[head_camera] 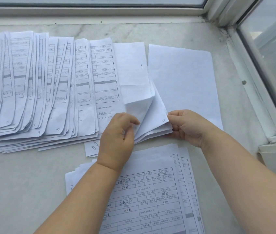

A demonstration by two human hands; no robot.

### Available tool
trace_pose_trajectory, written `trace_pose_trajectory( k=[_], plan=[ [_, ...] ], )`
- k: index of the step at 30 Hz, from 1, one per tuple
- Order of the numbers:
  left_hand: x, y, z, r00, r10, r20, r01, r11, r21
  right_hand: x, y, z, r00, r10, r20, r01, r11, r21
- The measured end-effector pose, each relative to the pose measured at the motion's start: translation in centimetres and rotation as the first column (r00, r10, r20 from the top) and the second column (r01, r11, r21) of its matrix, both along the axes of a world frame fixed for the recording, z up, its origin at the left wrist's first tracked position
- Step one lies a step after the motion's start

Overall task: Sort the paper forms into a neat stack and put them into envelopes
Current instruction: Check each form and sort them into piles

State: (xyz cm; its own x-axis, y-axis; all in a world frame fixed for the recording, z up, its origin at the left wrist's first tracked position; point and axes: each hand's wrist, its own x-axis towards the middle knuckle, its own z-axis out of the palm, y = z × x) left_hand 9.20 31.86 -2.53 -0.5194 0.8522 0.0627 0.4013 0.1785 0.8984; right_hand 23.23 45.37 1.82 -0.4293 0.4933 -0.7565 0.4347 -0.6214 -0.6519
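Note:
A long fan of printed paper forms (32, 85) spreads across the left of a pale stone sill. At its right end lies a small pile of blank-faced sheets (134, 71), its lower corners lifted and curled. My left hand (117, 135) holds back the curled sheets with bent fingers. My right hand (184, 127) pinches the lower right corner of the pile, beside a sheet marked 82. A separate blank sheet (184, 81) lies flat to the right. Another pile of filled-in forms (150, 196) lies near me, under my forearms.
A small folded slip with handwriting (91, 147) pokes out below the fan. White window frames (252, 81) border the sill (24, 183) at the back and right. A dark spot (244, 82) marks the stone near the right frame.

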Motion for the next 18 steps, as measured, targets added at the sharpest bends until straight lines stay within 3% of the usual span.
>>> trace_pose_trajectory(
  k=[10,18],
  plan=[
    [0.15,0.29,-0.35,0.986,-0.028,-0.164,0.017,0.998,-0.067,0.08,-0.27,-0.17,1.000,0.000,0.010,0.000,1.000,0.019],
    [0.60,0.44,0.18,0.991,0.137,-0.006,-0.137,0.989,-0.061,0.20,-0.18,-0.23,0.998,-0.053,-0.019,0.053,0.998,-0.022]
  ],
)
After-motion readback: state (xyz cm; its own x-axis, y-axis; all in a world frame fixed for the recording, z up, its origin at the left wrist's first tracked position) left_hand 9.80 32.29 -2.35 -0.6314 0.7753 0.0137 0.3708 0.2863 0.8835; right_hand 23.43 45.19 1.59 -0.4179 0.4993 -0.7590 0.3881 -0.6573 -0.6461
